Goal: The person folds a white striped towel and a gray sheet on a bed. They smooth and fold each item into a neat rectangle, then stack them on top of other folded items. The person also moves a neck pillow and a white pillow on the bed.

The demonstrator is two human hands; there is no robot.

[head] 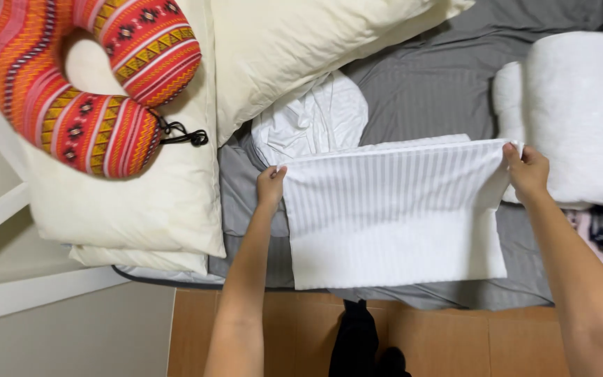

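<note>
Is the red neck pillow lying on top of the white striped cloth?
No, the neck pillow rests on a cream pillow at far left, apart from the striped cloth held by both hands.

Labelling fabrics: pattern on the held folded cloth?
White with faint woven stripes; folded cloth, head view.

Both hands pinch the far corners of a white striped pillowcase [396, 216]: left hand [271, 184] on the left corner, right hand [527, 171] on the right. It lies flat on a grey sheet [427, 91], near edge at the bed's edge. Crumpled white cloth [308, 119] just beyond. Cream pillows [134, 202] left, red patterned neck pillow [85, 77] on top. White duvet [581, 112] right.
</note>
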